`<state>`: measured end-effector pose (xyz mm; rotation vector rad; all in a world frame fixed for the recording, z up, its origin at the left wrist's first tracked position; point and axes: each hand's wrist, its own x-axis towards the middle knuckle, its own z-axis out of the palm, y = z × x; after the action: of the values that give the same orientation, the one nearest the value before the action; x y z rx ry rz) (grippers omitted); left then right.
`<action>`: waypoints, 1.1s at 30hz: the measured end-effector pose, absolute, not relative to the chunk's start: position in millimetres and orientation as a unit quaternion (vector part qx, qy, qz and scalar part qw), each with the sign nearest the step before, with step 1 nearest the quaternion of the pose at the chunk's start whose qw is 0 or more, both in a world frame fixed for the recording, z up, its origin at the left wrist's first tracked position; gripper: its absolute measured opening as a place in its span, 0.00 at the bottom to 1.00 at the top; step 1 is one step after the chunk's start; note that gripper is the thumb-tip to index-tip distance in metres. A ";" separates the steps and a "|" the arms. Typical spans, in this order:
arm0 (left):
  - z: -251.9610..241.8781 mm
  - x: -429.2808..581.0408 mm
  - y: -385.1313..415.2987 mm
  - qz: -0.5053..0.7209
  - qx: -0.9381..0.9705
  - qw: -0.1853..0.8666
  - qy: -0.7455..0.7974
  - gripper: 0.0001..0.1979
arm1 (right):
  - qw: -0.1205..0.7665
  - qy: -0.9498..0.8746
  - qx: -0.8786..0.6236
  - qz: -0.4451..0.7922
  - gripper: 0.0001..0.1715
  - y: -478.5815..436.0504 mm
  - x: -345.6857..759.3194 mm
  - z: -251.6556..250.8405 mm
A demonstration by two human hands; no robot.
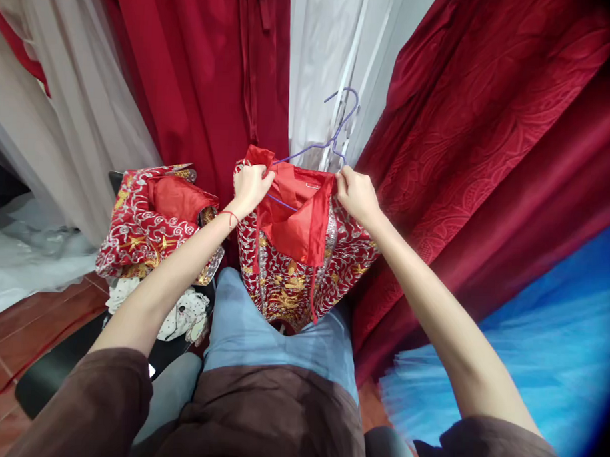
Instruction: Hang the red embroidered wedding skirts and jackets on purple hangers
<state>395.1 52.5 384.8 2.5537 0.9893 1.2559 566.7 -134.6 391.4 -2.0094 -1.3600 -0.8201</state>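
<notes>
A red embroidered garment with silver and gold patterns and a plain red lining hangs down over my raised knee. My left hand is closed on its upper left edge. My right hand pinches the upper right edge. A purple wire hanger rises between my hands, its hook above the garment and one arm running under the red lining.
A second red embroidered piece lies on a dark seat at the left, over white patterned cloth. Red gowns and white gowns hang all around. Blue tulle fills the lower right. The floor is red tile.
</notes>
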 end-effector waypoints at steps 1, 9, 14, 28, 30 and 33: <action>383.7 392.3 60.9 0.420 0.844 0.067 0.327 0.14 | 0.284 -0.511 -0.752 -0.305 0.17 -134.9 567.8 390.6; 387.2 384.7 119.5 0.456 0.857 0.143 0.194 0.08 | 0.397 -0.532 -0.687 -0.297 0.25 -141.2 580.1 385.8; 388.9 394.8 129.4 0.406 0.873 0.208 0.171 0.11 | 0.492 -0.491 -0.653 -0.302 0.30 -149.9 582.7 389.4; 390.8 402.8 96.1 0.457 0.828 0.111 0.306 0.05 | 0.381 -0.516 -0.725 -0.249 0.33 -127.0 604.9 411.7; 391.7 404.2 94.8 0.480 0.807 0.128 0.319 0.12 | 0.378 -0.519 -0.727 -0.242 0.33 -121.8 598.5 410.0; 391.1 406.9 99.6 0.523 0.773 0.170 0.317 0.21 | 0.364 -0.522 -0.734 -0.238 0.32 -116.4 591.7 409.8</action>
<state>406.9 99.6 391.1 2.1951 0.8994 1.4855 591.7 -116.4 409.8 -1.8898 -1.3424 -0.6120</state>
